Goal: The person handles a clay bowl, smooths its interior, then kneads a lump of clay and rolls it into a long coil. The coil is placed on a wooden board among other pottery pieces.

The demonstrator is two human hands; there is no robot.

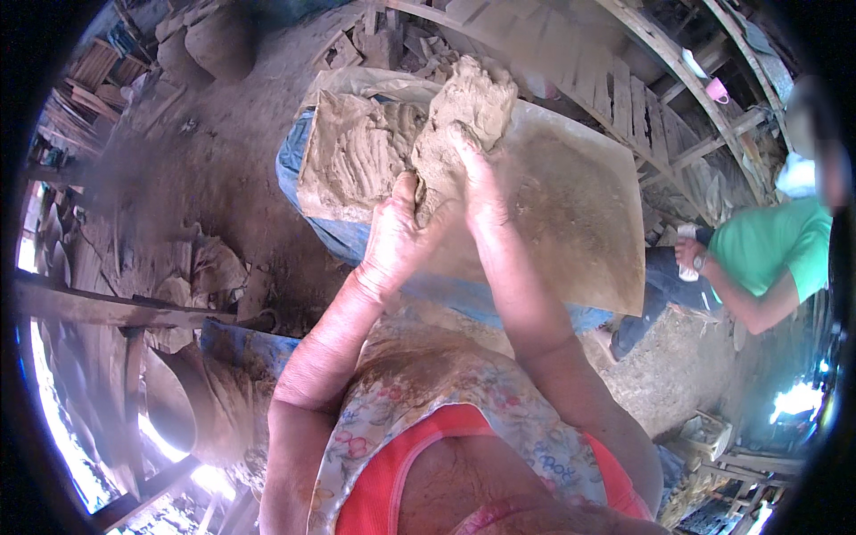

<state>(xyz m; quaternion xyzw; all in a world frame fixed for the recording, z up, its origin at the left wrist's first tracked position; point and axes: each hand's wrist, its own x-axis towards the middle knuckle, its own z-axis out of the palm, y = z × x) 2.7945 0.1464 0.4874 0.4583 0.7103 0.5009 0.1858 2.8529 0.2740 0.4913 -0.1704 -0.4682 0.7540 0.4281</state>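
Observation:
A big lump of wet brown clay [468, 107] stands up from a flatter, finger-grooved mass of clay [357, 156] on a mud-smeared flat board [580, 214]. My left hand [397, 227] grips the lump's lower left side, fingers pressed into it. My right hand [477, 174] clasps the same lump from the right, its fingers dug into the clay near the top. Both hands and forearms are coated in clay.
Blue plastic sheeting [294, 165] lies under the board. A seated person in a green shirt [776, 250] is at the right. A wooden slatted frame [624, 98] runs behind the board. Clay pots [218, 40] stand at the upper left, and a wooden beam [107, 308] crosses the left.

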